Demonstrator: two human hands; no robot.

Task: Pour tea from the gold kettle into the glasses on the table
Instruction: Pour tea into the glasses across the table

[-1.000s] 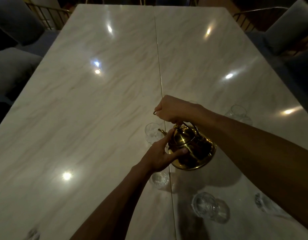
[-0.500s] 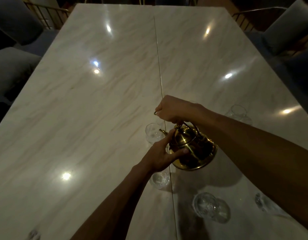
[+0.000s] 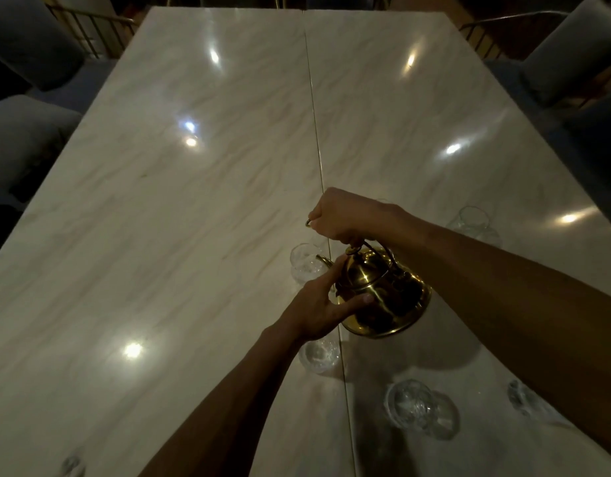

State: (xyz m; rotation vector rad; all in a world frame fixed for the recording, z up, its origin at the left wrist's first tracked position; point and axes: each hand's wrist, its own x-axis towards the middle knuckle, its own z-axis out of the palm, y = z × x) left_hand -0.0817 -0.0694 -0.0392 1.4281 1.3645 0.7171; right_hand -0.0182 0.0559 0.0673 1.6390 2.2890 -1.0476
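- the right hand (image 3: 345, 215) is closing its grip around the top handle of the gold kettle (image 3: 383, 297), which is hanging tilted just below the grip, above the worktop (image 3: 194, 201).
- the left hand (image 3: 321, 308) is pressing open fingers against the lid and side, not wrapping it.
- the spout is pointing at the glass (image 3: 305, 263) just beyond the left grip.
- the kettle is looking smooth, rigid, likely weighty when full and hot; the handle is the safest hold.

right hand (image 3: 345, 215) grips gold kettle (image 3: 383, 294) handle | left hand (image 3: 317, 311) steadies lid | spout over glass (image 3: 305, 263)
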